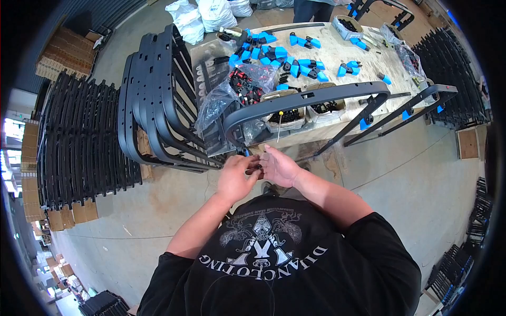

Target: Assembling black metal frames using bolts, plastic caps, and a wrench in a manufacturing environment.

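In front of my shirt, my left hand [235,178] is closed, its thumb and fingers curled around a small dark part [255,169] whose shape I cannot make out. My right hand [282,167] meets it from the right, palm turned up and fingers loosely extended beside the part. Just beyond both hands, a large black curved frame [311,98] leans at the near table edge. A thin rod with a yellow end [280,122] stands near its middle. Behind the frame are two boxes of small black pieces, the left box [286,125] and the right box [326,116].
The wooden table [311,58] carries scattered blue-and-black pieces [269,52] and a plastic bag of red-and-black parts [245,84]. Black frames [150,100] are stacked at its left; another frame [421,98] leans at right. White sacks [215,15] and a person [312,10] are beyond.
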